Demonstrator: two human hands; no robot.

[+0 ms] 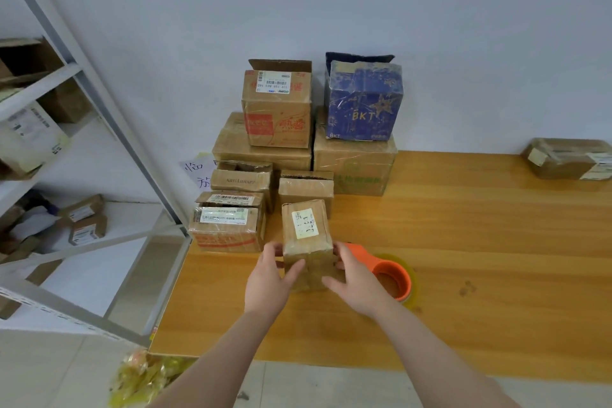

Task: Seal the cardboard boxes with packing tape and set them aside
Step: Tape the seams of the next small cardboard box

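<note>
A small brown cardboard box (307, 235) with a white label on top stands on the wooden table (463, 258), near its left front. My left hand (270, 278) holds its left side, thumb on the near face. My right hand (356, 278) holds its right side the same way. Just right of the box, partly behind my right hand, lies an orange tape dispenser (392, 272) with a roll of clear tape. A stack of cardboard boxes (261, 149) stands against the wall at the table's back left, topped by a blue box (364, 103).
One flat taped box (568, 159) lies at the table's far right. A metal shelf rack (76, 142) with parcels stands to the left. Crumpled yellow tape waste (145, 378) lies on the floor by the table's front left corner.
</note>
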